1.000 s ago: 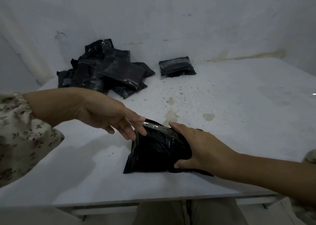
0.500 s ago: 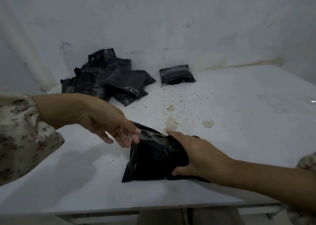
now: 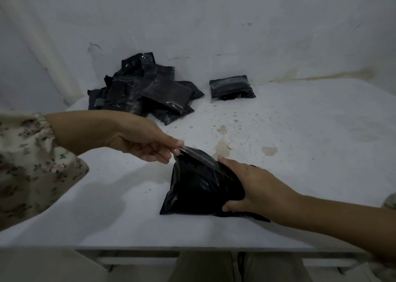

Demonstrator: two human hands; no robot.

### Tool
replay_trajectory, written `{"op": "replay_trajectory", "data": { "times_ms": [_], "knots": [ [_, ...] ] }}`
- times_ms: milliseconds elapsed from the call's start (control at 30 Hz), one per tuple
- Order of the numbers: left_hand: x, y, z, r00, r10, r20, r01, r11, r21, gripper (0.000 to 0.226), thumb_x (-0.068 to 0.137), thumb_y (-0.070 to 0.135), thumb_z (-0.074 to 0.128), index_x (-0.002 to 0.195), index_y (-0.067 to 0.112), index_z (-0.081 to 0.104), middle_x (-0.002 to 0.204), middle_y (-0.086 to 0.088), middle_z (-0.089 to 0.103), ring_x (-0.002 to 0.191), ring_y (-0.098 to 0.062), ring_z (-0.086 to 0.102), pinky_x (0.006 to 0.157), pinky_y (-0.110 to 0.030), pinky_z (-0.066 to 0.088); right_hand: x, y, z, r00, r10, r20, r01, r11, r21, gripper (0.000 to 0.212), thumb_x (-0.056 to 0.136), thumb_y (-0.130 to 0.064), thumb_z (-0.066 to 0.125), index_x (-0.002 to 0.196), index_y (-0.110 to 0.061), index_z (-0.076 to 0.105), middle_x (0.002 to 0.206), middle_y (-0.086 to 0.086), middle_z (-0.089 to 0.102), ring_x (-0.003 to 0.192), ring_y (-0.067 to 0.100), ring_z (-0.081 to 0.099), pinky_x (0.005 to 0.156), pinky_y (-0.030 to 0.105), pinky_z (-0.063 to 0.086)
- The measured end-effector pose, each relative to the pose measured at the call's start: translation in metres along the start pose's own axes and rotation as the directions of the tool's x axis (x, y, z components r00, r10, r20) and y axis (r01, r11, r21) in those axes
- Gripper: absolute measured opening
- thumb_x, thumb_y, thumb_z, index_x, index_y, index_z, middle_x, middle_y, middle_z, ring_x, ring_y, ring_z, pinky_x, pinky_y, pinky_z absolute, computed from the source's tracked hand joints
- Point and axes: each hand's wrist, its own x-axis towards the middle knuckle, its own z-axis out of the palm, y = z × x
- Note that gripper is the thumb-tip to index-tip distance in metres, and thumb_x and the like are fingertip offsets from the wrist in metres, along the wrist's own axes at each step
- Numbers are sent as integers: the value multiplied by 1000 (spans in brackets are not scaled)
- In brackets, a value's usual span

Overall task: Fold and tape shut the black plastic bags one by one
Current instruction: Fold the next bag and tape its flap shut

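Black bag (image 3: 199, 190) lies near the table's (image 3: 300, 153) front edge. Right hand (image 3: 255, 189) grips its right side, fingers curled round it. Left hand (image 3: 145, 140) pinches the clear tape strip (image 3: 199, 155) at its top edge.

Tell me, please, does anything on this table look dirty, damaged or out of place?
Yes. Yellowish blotches mark the white table just beyond the nearest black bag, like stains or flaked paint. A brown streak runs along the foot of the wall at right.
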Motion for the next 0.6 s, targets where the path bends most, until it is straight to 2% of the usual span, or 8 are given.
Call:
{"op": "replay_trajectory", "data": {
  "times_ms": [133,233,300,433,500,600],
  "knots": [
    [1,-13,6,997,45,-66,-46,999,-21,30,84,39,63,71,14,71,64,0,66,68,-8,68,52,-16,51,1,2,3,1000,15,-6,-15,1000,-22,98,78,-47,74,151,-28,12,140,-4,48,122,13,49,98,22,40],
    [2,-18,10,970,186,-154,-185,982,24,37,93,41,52,71,18,70,73,9,70,83,-6,66,70,-21,47,2,1,3,1000,29,5,-29,999,-24,102,77,-48,74,152,-27,8,145,-3,43,127,13,45,99,20,37],
    [4,-18,15,945,260,-199,-265,964,4,39,96,40,49,69,19,69,78,13,70,89,-6,63,74,-23,43,4,0,1,1000,27,15,-27,1000,-8,109,74,-48,76,153,-28,3,149,-2,36,131,12,39,101,18,33],
    [6,-19,26,971,198,-131,-229,924,-306,33,93,35,56,68,15,60,94,-5,66,88,-19,71,59,-24,55,18,-2,-12,995,-14,101,0,991,135,130,63,-44,85,152,-31,-9,155,-8,19,138,10,19,109,22,23],
    [7,-21,29,979,171,-113,-203,893,-403,27,91,32,61,72,12,58,104,-11,66,92,-27,72,63,-31,60,28,-3,-17,992,-29,120,0,973,230,135,59,-42,88,151,-33,-10,154,-12,21,139,9,17,111,25,24],
    [8,-25,32,981,178,-77,-193,861,-471,25,82,30,66,90,8,58,112,-15,66,94,-31,71,73,-42,61,36,-3,-16,993,-31,116,-2,963,271,133,61,-35,89,151,-35,-9,153,-10,25,138,7,19,108,21,23]
  ]
}}
